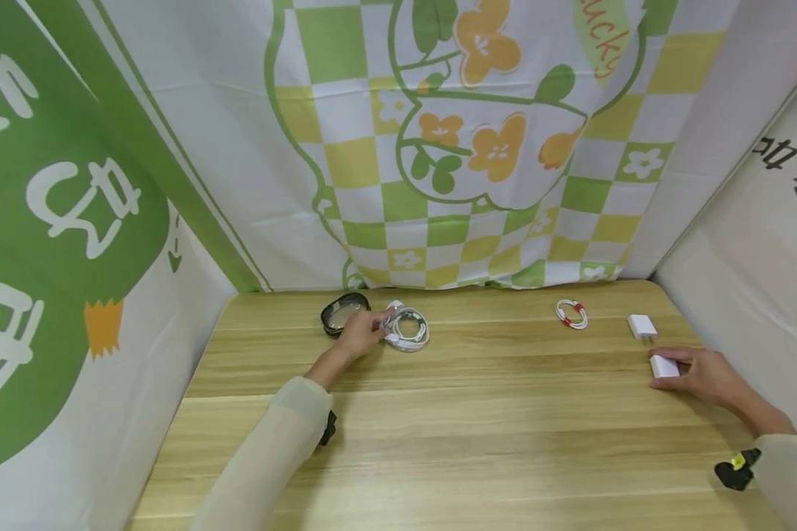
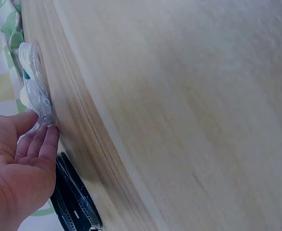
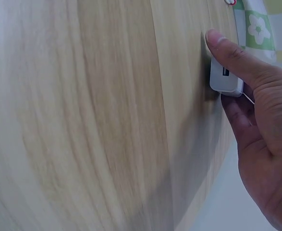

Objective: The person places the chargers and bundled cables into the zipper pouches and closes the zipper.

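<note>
A printed cloth (image 1: pixel 365 169) hangs beyond both your hands, behind the wood-grained desk (image 1: pixel 491 420); in front of it, a white charger (image 1: pixel 664 366) is pinched at the fingertips of your right hand (image 1: pixel 711 377); that grip is narrow, thumb and fingers on opposite sides, which probably suits a small, smooth block and leaves its port face uncovered in the right wrist view; whether its underside touches the desk, I cannot tell.

Your left hand (image 1: pixel 360 335) pinches the edge of a clear-wrapped cable (image 1: pixel 412 344), thumb against fingers; the coil lies just to the right of those fingertips; taking it by the rim likely spares the loops from being squeezed, and the coiling itself seems meant to prevent tangles.

Just beyond the right hand lies a second charger (image 1: pixel 640 326), its prongs turned towards that hand; between your hands, farther off and nearer the right, lies a red-tied cable (image 1: pixel 567 321), the bands presumably keeping its loop together; at the left hand's far-left side sits a dark-edged case (image 1: pixel 343 315), partly behind that hand, so I cannot tell whether they touch.
</note>
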Available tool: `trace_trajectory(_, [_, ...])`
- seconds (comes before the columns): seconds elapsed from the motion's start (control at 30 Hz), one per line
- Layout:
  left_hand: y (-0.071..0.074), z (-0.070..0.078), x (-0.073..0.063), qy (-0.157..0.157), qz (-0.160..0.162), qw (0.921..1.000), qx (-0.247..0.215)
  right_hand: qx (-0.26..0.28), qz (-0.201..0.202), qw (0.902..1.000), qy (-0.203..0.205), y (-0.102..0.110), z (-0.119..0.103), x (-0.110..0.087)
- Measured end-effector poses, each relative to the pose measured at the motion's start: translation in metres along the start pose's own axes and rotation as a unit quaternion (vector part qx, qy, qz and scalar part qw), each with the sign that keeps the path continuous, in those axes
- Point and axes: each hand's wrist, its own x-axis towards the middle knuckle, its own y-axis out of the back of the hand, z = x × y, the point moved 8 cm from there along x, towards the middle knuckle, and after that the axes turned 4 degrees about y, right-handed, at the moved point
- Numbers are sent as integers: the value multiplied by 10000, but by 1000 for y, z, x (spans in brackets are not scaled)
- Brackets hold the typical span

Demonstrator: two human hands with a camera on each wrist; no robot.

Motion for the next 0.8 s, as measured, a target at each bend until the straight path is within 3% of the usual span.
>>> trace_trajectory(0.2, [1, 0, -1, 23, 51, 10000, 16, -229, 159, 9992, 275, -1, -13, 4])
trace_trajectory(0.8, [0, -3, 1, -18, 92, 10000, -32, -588, -14, 9971, 489, -4, -42, 22])
